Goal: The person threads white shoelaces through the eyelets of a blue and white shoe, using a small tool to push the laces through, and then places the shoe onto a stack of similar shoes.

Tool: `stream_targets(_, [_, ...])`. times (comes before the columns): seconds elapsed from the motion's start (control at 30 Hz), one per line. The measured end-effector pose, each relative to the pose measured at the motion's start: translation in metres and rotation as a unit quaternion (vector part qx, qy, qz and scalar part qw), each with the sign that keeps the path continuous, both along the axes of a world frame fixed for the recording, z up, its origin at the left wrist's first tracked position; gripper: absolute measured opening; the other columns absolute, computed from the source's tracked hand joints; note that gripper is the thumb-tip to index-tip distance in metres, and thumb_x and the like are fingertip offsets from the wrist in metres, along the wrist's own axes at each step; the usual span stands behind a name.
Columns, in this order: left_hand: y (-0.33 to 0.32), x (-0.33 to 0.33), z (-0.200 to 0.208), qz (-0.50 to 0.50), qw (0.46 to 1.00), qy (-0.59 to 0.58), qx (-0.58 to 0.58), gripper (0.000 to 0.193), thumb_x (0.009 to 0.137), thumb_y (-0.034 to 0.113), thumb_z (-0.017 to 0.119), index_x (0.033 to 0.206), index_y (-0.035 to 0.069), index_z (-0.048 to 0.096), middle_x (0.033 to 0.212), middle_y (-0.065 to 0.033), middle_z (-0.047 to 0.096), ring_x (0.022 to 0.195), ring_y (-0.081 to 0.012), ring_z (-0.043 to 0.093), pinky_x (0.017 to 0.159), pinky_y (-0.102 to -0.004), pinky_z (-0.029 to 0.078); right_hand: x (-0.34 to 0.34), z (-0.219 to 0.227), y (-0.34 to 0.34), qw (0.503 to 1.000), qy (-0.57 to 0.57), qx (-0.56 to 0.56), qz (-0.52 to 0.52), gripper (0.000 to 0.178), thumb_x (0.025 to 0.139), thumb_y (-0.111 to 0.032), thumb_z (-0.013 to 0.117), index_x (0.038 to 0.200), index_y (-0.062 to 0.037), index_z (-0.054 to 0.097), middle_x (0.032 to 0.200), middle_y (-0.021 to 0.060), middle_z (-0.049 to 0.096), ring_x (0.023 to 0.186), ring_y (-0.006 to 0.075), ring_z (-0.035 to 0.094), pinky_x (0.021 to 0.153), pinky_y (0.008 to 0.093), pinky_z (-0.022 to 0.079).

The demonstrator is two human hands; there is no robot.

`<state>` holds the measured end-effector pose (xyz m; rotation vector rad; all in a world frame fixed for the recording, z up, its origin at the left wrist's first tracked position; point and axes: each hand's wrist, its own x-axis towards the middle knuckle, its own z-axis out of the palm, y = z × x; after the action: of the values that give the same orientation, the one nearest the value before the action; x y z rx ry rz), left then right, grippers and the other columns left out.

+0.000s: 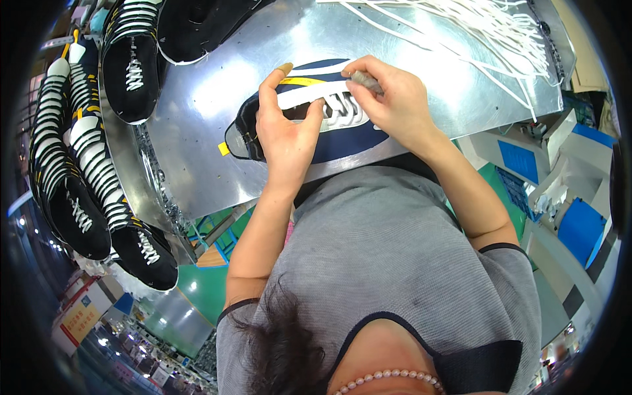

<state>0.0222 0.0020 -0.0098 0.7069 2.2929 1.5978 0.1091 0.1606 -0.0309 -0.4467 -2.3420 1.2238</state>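
Observation:
A navy shoe upper (349,141) with white stripes, a yellow stripe and a yellow heel tab lies sideways on the metal table, toe end hidden partly by my right hand. White laces (343,110) cross its eyelet rows. My left hand (286,128) grips the upper near its opening, fingers over the far side and thumb by the laces; one fingertip has a yellowish cover. Closed in a pinch over the far eyelet edge is my right hand (392,95). A grey wrapped piece (366,81) shows among its fingers; whether it is a handle or a finger wrap I cannot tell.
Loose white laces (480,39) spread over the far right of the metal table (204,164). Black laced uppers (131,72) lie at the far left, and long nested rows of uppers (85,145) hang beyond the table's left edge. Blue bins (582,227) stand at the right.

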Motion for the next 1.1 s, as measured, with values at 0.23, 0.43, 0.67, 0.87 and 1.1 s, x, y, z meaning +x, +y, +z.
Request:
stream_targets(0.23, [-0.018,-0.018,0.028,-0.088,0.955,-0.28,0.027,0.062,0.082,-0.005,0.074,0.137,0.001,0.047,0.114,-0.0091,0.063,0.091,-0.0101,0.061,0.086,-0.0256,0.051,0.002,-0.002,0.005,0.983,0.052,-0.168,-0.044,0.022,0.081,-0.01,0.072,0.102,-0.0138,0.07,0.073,0.0034,0.067,0.061,0.0184,0.066,0.054,0.03,0.048])
stream_targets(0.43, [-0.016,-0.02,0.021,-0.115,0.952,-0.284,0.02,0.057,0.082,-0.003,0.076,0.132,0.002,0.049,0.113,-0.0088,0.064,0.093,-0.0109,0.062,0.085,-0.025,0.051,0.0,0.002,-0.01,0.975,0.076,0.168,0.127,0.027,0.072,-0.013,0.076,0.097,-0.0175,0.069,0.081,-0.0035,0.065,0.067,0.0183,0.065,0.052,0.0308,0.048])
stream_targets(0.67, [-0.013,-0.017,0.025,-0.085,0.96,-0.265,0.038,0.038,0.099,0.012,0.06,0.133,0.0,0.048,0.108,-0.0106,0.065,0.091,-0.0131,0.063,0.081,-0.0262,0.052,0.004,0.013,-0.006,0.985,0.101,-0.018,0.142,0.02,0.074,-0.009,0.073,0.092,-0.0164,0.069,0.079,-0.0005,0.065,0.06,0.0212,0.061,0.052,0.0312,0.047])
stream_targets(0.87, [0.0,-0.026,0.015,-0.05,0.974,-0.22,0.013,0.036,0.102,0.018,0.056,0.131,-0.002,0.048,0.101,-0.015,0.067,0.087,-0.0165,0.067,0.078,-0.0302,0.054,0.033,0.049,-0.029,0.907,0.201,-0.134,0.344,0.021,0.072,-0.004,0.079,0.09,-0.0097,0.072,0.063,-0.0023,0.058,0.046,0.0148,0.053,0.041,0.0273,0.037])
stream_targets(1.1, [0.011,-0.03,0.007,-0.012,0.983,-0.18,-0.021,0.034,0.102,0.018,0.055,0.13,-0.001,0.047,0.1,-0.0169,0.068,0.086,-0.0178,0.068,0.077,-0.0305,0.055,0.03,0.031,-0.034,0.941,0.182,-0.04,0.282,0.015,0.077,-0.006,0.076,0.09,-0.0111,0.072,0.07,-0.0006,0.061,0.051,0.0145,0.056,0.044,0.0293,0.039])
